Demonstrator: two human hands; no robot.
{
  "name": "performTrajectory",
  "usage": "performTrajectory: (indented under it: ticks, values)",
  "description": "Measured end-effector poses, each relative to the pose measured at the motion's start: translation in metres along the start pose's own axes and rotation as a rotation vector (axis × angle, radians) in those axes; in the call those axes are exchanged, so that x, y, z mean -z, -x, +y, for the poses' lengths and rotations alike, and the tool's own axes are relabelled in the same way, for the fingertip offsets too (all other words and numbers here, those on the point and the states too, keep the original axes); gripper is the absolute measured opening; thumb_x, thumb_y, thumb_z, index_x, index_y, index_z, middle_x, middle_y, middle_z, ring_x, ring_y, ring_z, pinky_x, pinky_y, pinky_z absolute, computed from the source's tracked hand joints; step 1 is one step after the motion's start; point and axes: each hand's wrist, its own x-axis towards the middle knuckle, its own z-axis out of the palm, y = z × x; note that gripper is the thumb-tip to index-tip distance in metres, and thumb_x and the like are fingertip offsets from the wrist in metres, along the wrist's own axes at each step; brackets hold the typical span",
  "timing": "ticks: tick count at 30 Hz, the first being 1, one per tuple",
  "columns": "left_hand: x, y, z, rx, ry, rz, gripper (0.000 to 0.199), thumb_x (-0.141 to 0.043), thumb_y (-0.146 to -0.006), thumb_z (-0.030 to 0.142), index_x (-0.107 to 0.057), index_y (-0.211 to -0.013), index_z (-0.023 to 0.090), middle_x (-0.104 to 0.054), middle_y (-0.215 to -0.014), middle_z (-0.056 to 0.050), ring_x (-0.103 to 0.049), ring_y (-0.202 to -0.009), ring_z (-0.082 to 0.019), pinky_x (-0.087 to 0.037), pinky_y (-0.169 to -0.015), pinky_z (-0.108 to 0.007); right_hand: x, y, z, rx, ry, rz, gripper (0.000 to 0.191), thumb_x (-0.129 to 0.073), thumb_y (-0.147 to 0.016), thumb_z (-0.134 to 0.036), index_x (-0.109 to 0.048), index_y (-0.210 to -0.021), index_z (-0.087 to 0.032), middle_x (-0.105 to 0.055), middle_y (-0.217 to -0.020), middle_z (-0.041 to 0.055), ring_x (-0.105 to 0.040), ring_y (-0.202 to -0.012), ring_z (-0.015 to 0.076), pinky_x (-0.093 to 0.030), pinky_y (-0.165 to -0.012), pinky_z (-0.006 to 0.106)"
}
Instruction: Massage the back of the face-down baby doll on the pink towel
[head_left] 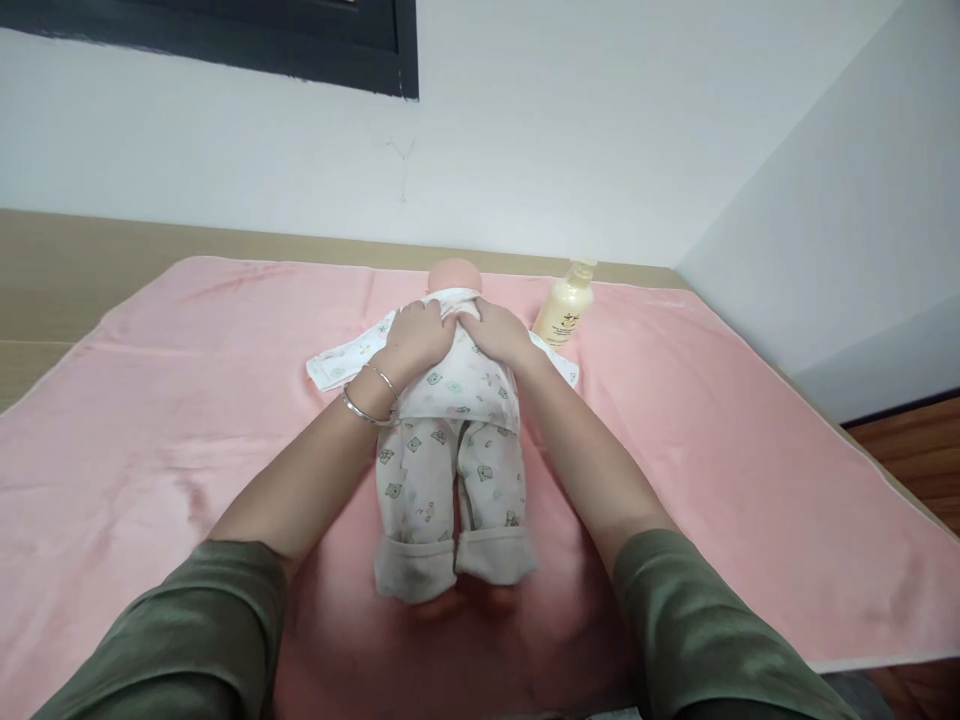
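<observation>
A baby doll lies lengthwise before me in a white printed long-sleeved shirt (469, 390) and matching trousers (420, 480) with turned-up cuffs. Its bald head (454, 274) points to the far side, and no face shows. My left hand (420, 333), with two bracelets at the wrist, rests spread on the left of the doll's upper body. On the right my right hand (495, 328) lies likewise, the thumbs close together at the middle. Neither hand lifts anything. The doll's feet (439, 606) stick out dimly below the cuffs.
A pump bottle of pale yellow liquid (564, 308) stands just beyond the doll's right-hand sleeve (562, 362). Pink cloth (187, 420) covers most of the wooden table (45, 270). A white wall (525, 130) rises behind, with another on the right.
</observation>
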Motion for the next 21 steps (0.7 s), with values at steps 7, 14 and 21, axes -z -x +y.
performTrajectory:
  ticks: [7, 14, 21]
  values:
    - [-0.006, 0.002, 0.006, -0.051, -0.012, 0.05, 0.054, -0.03, -0.102, 0.036, -0.06, -0.133, 0.004, -0.064, -0.137, -0.026, -0.056, -0.134, -0.036, -0.042, -0.116, -0.048, -0.001, -0.008, 0.014, -0.061, 0.029, -0.017, 0.064, -0.027, -0.106, -0.058, -0.063, -0.136, -0.014, -0.068, -0.14, 0.0175, -0.063, -0.128, 0.0351, -0.047, -0.106, 0.044]
    - [-0.002, -0.018, -0.026, 0.04, 0.248, -0.084, 0.059, -0.024, -0.101, 0.047, -0.068, -0.118, 0.011, -0.07, -0.131, -0.024, -0.065, -0.123, -0.035, -0.05, -0.103, -0.043, -0.013, 0.024, -0.045, 0.074, 0.335, 0.078, 0.054, -0.033, -0.107, -0.034, -0.051, -0.146, -0.002, -0.06, -0.148, 0.024, -0.054, -0.136, 0.0379, -0.039, -0.116, 0.051]
    - [-0.007, -0.014, -0.019, 0.087, 0.183, -0.016, 0.065, -0.024, -0.102, 0.053, -0.064, -0.128, 0.009, -0.067, -0.134, -0.026, -0.062, -0.128, -0.038, -0.047, -0.109, -0.046, -0.004, 0.01, -0.019, 0.073, 0.172, 0.024, 0.053, -0.025, -0.11, -0.036, -0.059, -0.139, -0.009, -0.066, -0.142, 0.0191, -0.061, -0.131, 0.0326, -0.042, -0.112, 0.044]
